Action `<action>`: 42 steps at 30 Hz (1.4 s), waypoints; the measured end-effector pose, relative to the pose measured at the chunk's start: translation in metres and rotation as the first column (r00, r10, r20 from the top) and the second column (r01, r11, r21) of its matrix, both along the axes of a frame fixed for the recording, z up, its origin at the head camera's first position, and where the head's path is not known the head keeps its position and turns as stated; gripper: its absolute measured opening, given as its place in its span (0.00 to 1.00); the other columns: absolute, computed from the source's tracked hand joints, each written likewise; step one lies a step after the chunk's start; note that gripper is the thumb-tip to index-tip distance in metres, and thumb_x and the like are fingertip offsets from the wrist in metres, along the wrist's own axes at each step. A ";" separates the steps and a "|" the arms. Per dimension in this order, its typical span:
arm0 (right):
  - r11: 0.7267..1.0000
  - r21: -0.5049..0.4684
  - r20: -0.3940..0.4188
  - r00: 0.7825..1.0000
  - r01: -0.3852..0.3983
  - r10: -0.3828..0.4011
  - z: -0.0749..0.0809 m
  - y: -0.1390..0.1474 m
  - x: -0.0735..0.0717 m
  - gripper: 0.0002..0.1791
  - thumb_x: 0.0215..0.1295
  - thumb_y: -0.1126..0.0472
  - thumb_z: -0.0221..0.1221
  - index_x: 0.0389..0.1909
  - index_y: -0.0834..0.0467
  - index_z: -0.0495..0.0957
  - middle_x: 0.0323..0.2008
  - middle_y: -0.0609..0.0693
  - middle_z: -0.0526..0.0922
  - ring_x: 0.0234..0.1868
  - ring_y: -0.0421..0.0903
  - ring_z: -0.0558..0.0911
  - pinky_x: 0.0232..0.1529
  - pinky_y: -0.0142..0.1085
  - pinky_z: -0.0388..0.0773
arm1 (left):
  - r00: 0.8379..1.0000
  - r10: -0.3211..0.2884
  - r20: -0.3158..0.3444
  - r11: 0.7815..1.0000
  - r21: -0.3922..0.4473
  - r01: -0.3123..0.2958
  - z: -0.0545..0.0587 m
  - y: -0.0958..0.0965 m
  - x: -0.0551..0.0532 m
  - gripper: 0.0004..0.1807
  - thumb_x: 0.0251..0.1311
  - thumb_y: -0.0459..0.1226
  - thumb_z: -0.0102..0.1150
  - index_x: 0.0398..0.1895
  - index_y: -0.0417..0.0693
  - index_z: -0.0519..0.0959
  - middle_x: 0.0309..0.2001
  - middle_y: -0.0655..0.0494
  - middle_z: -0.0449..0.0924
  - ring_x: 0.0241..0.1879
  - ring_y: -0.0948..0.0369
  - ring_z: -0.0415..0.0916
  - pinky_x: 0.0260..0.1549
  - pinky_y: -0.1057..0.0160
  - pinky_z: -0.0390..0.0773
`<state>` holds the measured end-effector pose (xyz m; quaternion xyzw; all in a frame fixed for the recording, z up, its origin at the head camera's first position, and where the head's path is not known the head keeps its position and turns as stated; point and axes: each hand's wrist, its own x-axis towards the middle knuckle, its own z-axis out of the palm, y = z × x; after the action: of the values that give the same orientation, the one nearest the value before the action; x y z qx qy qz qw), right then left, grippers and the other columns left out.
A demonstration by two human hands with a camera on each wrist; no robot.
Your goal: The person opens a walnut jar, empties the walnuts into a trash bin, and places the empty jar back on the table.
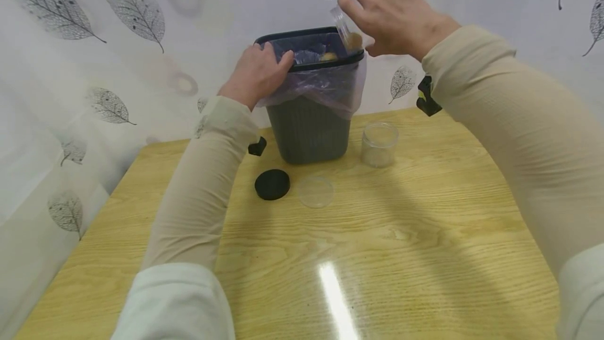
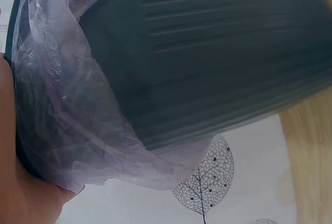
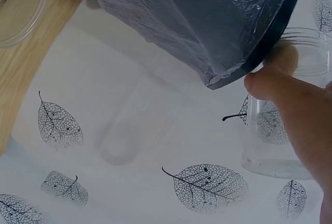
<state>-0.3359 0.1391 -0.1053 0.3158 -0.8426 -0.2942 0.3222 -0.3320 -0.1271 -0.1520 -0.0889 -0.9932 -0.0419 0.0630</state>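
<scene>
A dark grey trash bin stands at the back of the table, lined with a thin purplish plastic bag folded over its rim. My left hand grips the rim's left side, thumb on top. Over the right corner my right hand holds a clear jar, tilted with its threaded mouth towards the bin. A blurred brownish round piece is near that mouth. Inside the bin, a yellowish piece shows on the bag; the rest of the inside is hidden.
On the wooden table, a second clear jar stands open right of the bin. A black round lid and a clear disc lie before it. A leaf-patterned white cloth hangs close behind.
</scene>
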 end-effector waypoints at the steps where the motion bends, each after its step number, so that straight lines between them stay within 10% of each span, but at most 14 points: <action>1: 1.000 0.003 -0.006 1.000 -0.002 0.002 0.000 0.000 0.000 0.54 0.48 0.52 0.74 0.70 0.67 0.54 0.60 0.71 0.67 0.60 0.67 0.68 0.68 0.56 0.63 | 1.000 -0.001 -0.001 1.000 -0.001 0.001 0.000 0.000 0.000 0.47 0.72 0.61 0.13 0.77 0.30 0.38 0.78 0.32 0.41 0.78 0.43 0.41 0.77 0.51 0.44; 42: 0.997 0.062 -0.070 0.996 -0.045 0.049 -0.002 -0.006 0.002 0.54 0.47 0.55 0.75 0.70 0.66 0.54 0.62 0.70 0.67 0.60 0.67 0.67 0.68 0.56 0.62 | 1.000 0.014 0.011 1.000 0.007 -0.014 -0.001 0.001 0.000 0.46 0.72 0.60 0.12 0.77 0.30 0.38 0.78 0.33 0.39 0.79 0.43 0.40 0.77 0.51 0.43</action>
<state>-0.3338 0.1333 -0.1072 0.3343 -0.8137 -0.3230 0.3492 -0.3319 -0.1261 -0.1531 -0.0817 -0.9939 -0.0456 0.0580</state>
